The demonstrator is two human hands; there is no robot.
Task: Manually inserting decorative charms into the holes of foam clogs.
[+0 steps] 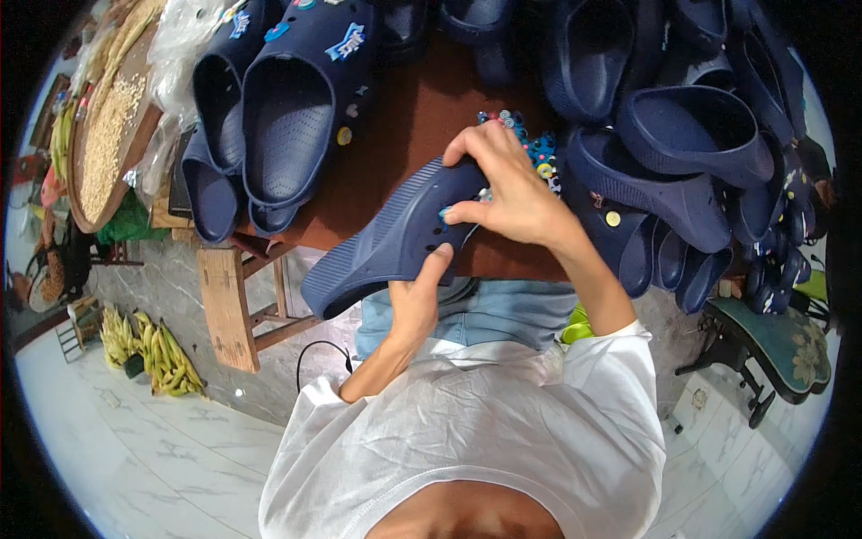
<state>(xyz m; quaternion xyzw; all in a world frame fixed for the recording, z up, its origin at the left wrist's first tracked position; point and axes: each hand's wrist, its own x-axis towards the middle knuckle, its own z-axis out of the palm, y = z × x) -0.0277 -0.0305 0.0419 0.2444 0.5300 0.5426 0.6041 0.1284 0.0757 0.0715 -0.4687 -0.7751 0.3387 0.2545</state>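
The left hand (415,299) grips the navy perforated clog (382,238) between both hands, while the right hand (516,196) clasps its toe, thumb at what may be a blue charm (444,215), apparently being fitted and calling for a firm push.

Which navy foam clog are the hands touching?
The central navy foam clog, held by the left hand and touched by the right hand; the other navy clogs lie around it, unheld.
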